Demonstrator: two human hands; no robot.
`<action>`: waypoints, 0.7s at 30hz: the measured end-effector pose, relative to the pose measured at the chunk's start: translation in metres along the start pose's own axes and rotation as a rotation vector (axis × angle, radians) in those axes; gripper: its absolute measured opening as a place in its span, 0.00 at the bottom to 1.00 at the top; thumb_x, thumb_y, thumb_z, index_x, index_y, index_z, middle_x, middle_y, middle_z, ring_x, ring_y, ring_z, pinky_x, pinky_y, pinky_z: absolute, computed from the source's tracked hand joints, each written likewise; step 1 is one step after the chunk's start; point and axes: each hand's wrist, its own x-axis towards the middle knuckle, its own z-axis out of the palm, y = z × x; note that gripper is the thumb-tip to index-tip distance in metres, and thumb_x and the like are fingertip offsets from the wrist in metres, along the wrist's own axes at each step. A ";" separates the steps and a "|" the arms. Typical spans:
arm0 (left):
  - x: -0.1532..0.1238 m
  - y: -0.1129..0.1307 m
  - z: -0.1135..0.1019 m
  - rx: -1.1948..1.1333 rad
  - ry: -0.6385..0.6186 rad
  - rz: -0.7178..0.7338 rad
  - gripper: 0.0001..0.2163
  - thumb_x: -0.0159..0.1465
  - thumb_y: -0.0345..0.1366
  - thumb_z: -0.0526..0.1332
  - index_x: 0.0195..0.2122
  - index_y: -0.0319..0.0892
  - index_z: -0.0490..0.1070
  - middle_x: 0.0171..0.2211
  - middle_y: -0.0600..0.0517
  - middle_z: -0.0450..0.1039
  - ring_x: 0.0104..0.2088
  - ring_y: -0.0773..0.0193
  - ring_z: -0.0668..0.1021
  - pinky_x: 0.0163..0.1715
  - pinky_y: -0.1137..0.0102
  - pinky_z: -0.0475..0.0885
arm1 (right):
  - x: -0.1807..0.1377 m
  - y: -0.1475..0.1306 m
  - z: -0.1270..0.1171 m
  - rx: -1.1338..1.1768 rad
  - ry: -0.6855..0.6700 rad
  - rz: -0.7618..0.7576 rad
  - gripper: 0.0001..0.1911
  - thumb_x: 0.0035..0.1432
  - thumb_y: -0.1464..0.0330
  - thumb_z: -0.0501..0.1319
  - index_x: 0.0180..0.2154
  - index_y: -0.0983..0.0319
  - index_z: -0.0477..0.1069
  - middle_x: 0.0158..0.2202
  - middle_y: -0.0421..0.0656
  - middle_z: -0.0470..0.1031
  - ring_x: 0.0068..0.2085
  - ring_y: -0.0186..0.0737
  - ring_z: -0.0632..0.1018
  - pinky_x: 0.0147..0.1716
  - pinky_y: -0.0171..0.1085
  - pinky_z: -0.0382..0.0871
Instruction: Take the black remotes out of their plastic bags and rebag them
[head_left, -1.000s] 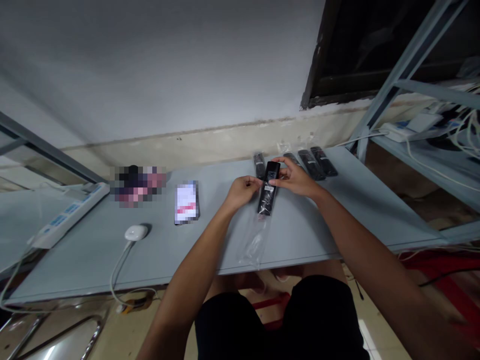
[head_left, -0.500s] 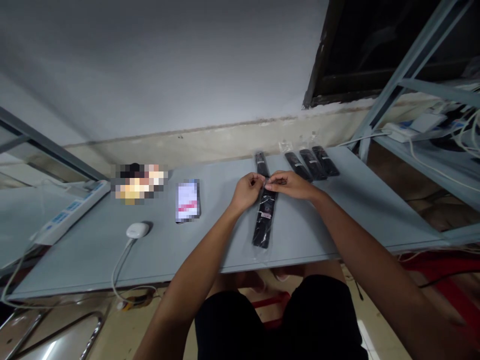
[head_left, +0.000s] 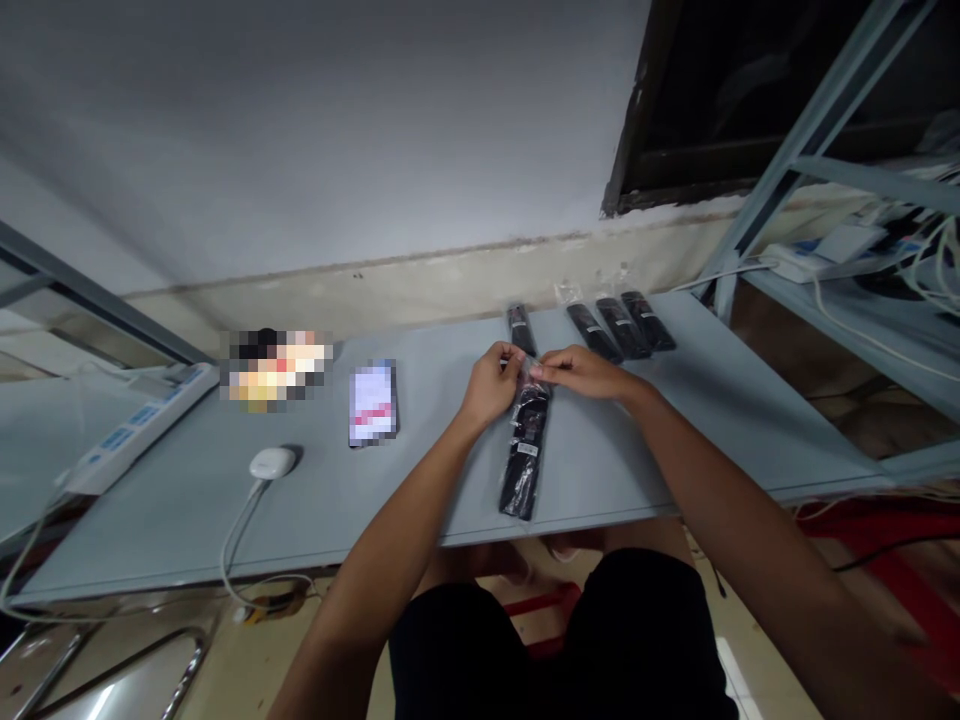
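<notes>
A grey tabletop runs along a pale wall, with metal shelving off to the right carrying a tangle of white cables. The person sits at its near edge, both arms stretched forward over it.

The left hand and the right hand meet just above the tabletop, fingertips nearly touching, both pinched on the top end of a clear plastic sleeve. Inside the sleeve lies a black remote control, long and slim, stretching from the hands back toward the person, its lower end close to the tabletop's near edge (whether it rests on the surface or hangs just over it I cannot tell).

Just beyond the hands, against the wall side, a single bagged remote lies by itself. Beyond and to the right of the right hand, a row of three more remotes sits side by side, also in clear bags.

Left of the left hand lies a phone, its screen blurred out. Farther left and nearer the person there is a small white puck-shaped device with a cable trailing off the edge, and farther left again a white power strip.
</notes>
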 end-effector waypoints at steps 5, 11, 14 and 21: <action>0.002 -0.004 -0.001 -0.049 -0.010 -0.036 0.05 0.72 0.33 0.58 0.37 0.42 0.67 0.30 0.54 0.73 0.26 0.68 0.74 0.30 0.72 0.68 | 0.003 0.006 0.001 0.101 0.056 0.059 0.26 0.58 0.45 0.67 0.28 0.62 0.74 0.25 0.37 0.69 0.30 0.36 0.69 0.33 0.36 0.60; 0.003 -0.008 0.001 -0.153 -0.052 -0.056 0.04 0.73 0.31 0.54 0.39 0.43 0.64 0.26 0.55 0.74 0.25 0.66 0.75 0.28 0.72 0.68 | 0.003 -0.001 -0.003 0.208 0.161 0.141 0.26 0.53 0.44 0.71 0.29 0.62 0.75 0.24 0.39 0.73 0.28 0.35 0.71 0.33 0.37 0.64; 0.004 -0.007 0.001 -0.183 -0.056 -0.074 0.04 0.73 0.31 0.56 0.39 0.43 0.64 0.24 0.56 0.73 0.23 0.67 0.74 0.27 0.72 0.67 | 0.002 -0.003 -0.006 0.206 0.173 0.176 0.24 0.53 0.47 0.71 0.31 0.63 0.79 0.25 0.40 0.75 0.28 0.35 0.72 0.33 0.37 0.64; 0.001 0.001 -0.003 -0.248 -0.111 -0.137 0.14 0.66 0.39 0.69 0.47 0.41 0.67 0.26 0.56 0.76 0.25 0.67 0.77 0.29 0.73 0.68 | 0.006 0.007 -0.002 0.284 0.226 0.160 0.22 0.54 0.57 0.72 0.46 0.64 0.84 0.31 0.42 0.80 0.29 0.34 0.73 0.31 0.35 0.66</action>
